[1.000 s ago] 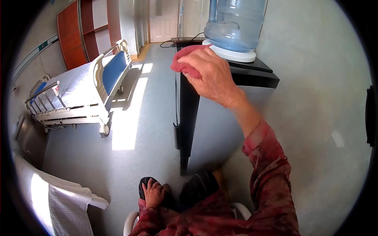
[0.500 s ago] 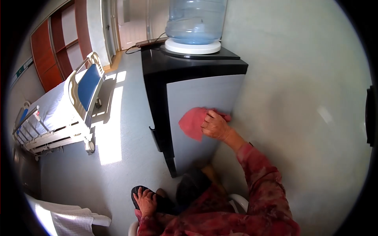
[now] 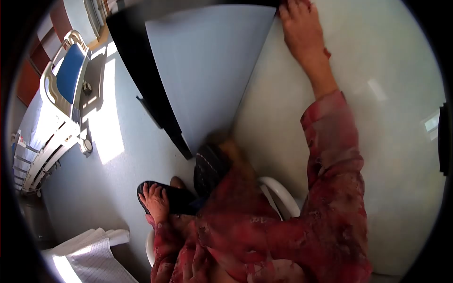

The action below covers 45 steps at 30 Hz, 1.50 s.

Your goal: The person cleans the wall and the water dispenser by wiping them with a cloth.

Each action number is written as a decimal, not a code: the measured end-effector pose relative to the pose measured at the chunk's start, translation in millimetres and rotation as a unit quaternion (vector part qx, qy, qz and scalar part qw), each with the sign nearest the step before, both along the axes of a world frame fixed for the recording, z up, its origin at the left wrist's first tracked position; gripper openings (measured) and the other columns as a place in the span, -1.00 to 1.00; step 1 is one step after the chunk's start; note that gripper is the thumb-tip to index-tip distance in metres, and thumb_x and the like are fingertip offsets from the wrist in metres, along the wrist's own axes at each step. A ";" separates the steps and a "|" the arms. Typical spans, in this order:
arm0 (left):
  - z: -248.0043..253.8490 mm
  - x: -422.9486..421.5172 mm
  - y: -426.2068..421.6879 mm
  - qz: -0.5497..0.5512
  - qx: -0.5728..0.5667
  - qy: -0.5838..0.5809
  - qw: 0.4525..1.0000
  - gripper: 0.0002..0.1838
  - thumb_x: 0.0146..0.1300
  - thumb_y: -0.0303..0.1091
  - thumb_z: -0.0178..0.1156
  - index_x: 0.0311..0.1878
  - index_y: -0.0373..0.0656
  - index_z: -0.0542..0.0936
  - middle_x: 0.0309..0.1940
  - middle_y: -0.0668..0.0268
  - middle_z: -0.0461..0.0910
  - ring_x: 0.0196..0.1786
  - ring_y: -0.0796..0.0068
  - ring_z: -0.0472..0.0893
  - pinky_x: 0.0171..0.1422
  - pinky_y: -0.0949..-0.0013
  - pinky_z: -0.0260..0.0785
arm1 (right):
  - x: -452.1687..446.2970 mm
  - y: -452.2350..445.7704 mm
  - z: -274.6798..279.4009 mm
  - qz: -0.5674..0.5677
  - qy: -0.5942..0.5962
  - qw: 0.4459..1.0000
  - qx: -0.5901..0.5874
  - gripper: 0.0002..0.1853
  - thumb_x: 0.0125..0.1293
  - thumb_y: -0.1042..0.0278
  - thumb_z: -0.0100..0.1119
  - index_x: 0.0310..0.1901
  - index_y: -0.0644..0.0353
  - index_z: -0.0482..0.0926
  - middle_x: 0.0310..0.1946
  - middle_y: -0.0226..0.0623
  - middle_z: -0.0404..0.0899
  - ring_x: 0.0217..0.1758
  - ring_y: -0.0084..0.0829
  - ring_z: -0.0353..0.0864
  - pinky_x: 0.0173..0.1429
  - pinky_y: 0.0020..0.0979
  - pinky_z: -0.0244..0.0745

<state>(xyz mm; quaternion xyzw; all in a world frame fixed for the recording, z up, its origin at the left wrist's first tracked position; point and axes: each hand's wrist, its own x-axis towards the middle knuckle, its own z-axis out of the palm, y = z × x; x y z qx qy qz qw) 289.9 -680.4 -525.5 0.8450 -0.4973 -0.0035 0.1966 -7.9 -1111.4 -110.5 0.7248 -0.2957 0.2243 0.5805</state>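
Right hand [image 3: 304,33] is raised near the pale wall [image 3: 377,155] and the upper corner of the grey-sided cabinet [image 3: 203,66]; the left hand [image 3: 155,200] rests, fingers spread, on something dark by the lap. Slivers of red cloth [image 3: 281,9] show at the right fingers, their grip cut off, so I cannot tell it. Overreaching could cost balance, or a loose hold drop the cloth.

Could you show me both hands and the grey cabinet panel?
Left hand [image 3: 156,202]: head view, back of the hand.
Right hand [image 3: 302,33]: head view, back of the hand.
Grey cabinet panel [image 3: 204,66]: head view, middle of its face.
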 end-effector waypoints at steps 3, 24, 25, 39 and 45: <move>-8.2 6.1 4.6 0.000 -0.011 0.001 1.000 -0.78 0.40 -0.19 0.23 -0.06 -0.06 0.73 0.18 0.34 0.65 0.51 0.04 0.36 0.60 -0.29 -0.06 | -11.0 10.1 -112.7 0.021 0.036 0.997 0.070 -0.72 0.24 0.37 0.19 -0.04 0.23 0.69 0.00 -0.18 0.59 0.17 -0.15 0.50 0.44 -0.06 0.29; -9.0 7.9 -6.7 0.012 0.034 0.020 0.999 -0.77 0.41 -0.21 0.22 -0.05 -0.08 0.75 0.21 0.34 0.64 0.56 0.11 0.30 0.63 -0.27 -0.10 | -56.4 72.9 -209.8 -0.143 0.082 0.960 0.225 -0.53 0.37 0.28 0.10 0.30 0.11 0.58 0.40 -0.13 0.43 0.48 -0.06 0.32 0.50 0.28 0.12; -9.6 7.7 -7.1 0.014 0.036 0.019 0.999 -0.77 0.41 -0.21 0.22 -0.05 -0.08 0.75 0.21 0.34 0.63 0.56 0.11 0.30 0.63 -0.27 -0.10 | -52.6 68.8 -162.9 -0.089 0.022 0.981 0.168 -0.51 0.35 0.31 0.14 0.32 0.13 0.55 0.37 -0.09 0.46 0.42 0.00 0.38 0.47 0.29 0.17; -24.5 12.5 -3.4 0.020 0.050 0.003 0.999 -0.77 0.42 -0.17 0.20 -0.04 -0.01 0.75 0.22 0.40 0.64 0.55 0.14 0.31 0.63 -0.23 -0.07 | -51.8 52.4 -397.5 -0.033 0.152 0.915 0.372 -0.62 0.30 0.41 0.15 0.11 0.40 0.65 0.18 -0.03 0.57 0.28 -0.04 0.47 0.53 0.06 0.21; -22.8 11.4 -7.0 0.009 0.071 0.000 0.997 -0.77 0.44 -0.17 0.19 -0.02 0.01 0.75 0.24 0.43 0.63 0.56 0.15 0.30 0.65 -0.20 -0.10 | -101.8 68.3 -525.4 0.080 -0.160 0.628 0.757 -0.66 0.28 0.42 0.15 0.07 0.24 0.70 0.21 -0.16 0.60 0.33 -0.22 0.44 0.51 -0.05 0.22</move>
